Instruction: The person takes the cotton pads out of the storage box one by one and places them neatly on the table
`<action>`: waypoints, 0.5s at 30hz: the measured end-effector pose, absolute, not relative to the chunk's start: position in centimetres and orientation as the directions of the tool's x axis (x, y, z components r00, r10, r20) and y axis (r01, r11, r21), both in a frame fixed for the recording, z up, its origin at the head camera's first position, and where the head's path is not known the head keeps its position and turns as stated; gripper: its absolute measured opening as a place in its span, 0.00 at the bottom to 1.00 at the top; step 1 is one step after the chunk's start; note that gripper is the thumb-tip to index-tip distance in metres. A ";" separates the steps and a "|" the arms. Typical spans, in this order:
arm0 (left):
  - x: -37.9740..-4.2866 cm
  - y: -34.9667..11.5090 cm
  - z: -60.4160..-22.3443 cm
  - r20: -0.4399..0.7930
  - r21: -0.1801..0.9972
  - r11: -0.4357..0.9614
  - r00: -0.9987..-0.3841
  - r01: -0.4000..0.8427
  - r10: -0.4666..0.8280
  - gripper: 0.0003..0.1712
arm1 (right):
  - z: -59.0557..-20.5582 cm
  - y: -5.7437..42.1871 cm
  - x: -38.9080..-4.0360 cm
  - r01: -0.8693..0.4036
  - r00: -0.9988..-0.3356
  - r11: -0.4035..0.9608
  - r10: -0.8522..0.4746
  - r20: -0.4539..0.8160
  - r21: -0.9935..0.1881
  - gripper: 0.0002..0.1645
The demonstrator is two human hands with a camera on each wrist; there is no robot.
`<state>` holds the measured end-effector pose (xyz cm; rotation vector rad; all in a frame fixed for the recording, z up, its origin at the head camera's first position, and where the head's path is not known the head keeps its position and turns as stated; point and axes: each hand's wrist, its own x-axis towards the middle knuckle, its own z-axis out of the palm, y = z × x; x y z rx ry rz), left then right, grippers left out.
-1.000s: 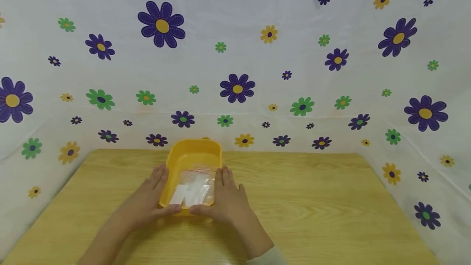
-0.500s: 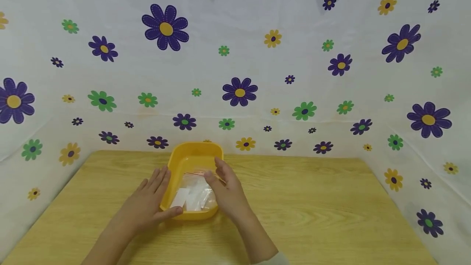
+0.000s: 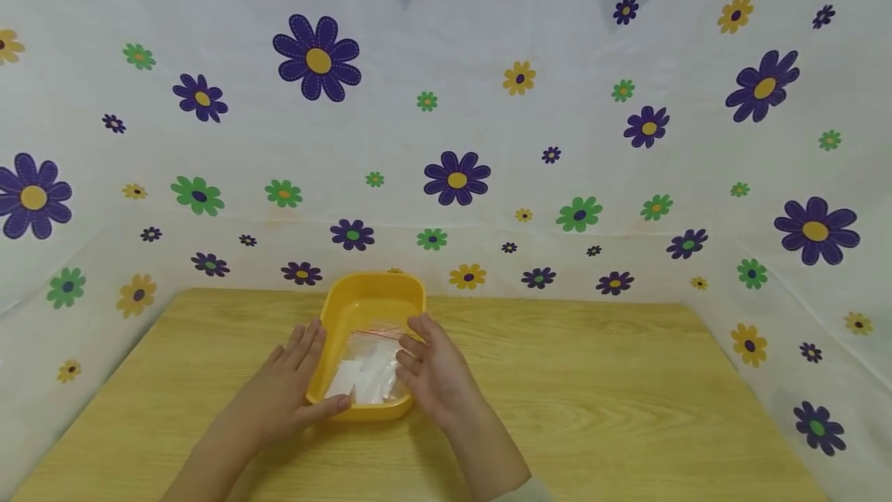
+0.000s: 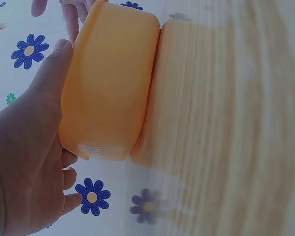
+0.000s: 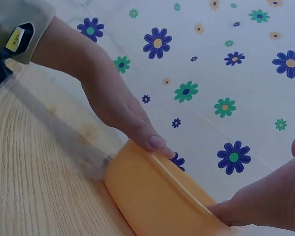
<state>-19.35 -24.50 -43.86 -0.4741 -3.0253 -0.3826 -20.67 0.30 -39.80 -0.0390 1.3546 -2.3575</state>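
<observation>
The yellow bin [image 3: 376,307] sits on the wood-grain table [image 3: 627,393], left of the middle, its far end close to the flowered cloth [image 3: 390,138]; the left hand [image 3: 286,386] is laid against it without gripping, fingers extended along the left side and thumb stretched across the near left corner; the right hand [image 3: 446,378] grasps nothing that can be seen, its fingers loosely bent over the right side of the bin.

Inside, towards the near end, lies a clear plastic bag [image 3: 376,366] with a red line [image 3: 369,333] along its far edge; white material shows through it, and a flat white piece [image 3: 341,379] lies at its left, though whether that is within the bag or under it cannot be told; the right fingers cover part of the bag's right side, and whether they touch it is unclear.

The hands are what stands in the way: the right one hides a stretch of the right rim, the left one much of the left side; the cloth, printed with purple, yellow and green flowers, rises beyond the far edge of the table and along both sides; a pale sleeve [image 3: 526,491] shows at the right forearm; on the left cuff, seen from the right wrist, is a dark fitting [image 5: 0,71] with a yellow label [image 5: 14,40].
</observation>
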 end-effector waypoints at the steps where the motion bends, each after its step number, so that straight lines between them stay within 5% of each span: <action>1: -19.3 -24.5 -43.9 0.095 0.240 0.921 -0.952 0.307 0.293 0.65 | -39.8 0.2 -20.7 0.352 -0.908 -0.443 -0.376 -0.186 -0.825 0.47; 15: -19.4 -24.7 -44.5 0.084 0.252 0.923 -0.957 0.291 0.279 0.66 | -40.1 -1.8 -20.4 0.442 -0.887 -0.545 -0.382 -0.259 -0.712 0.58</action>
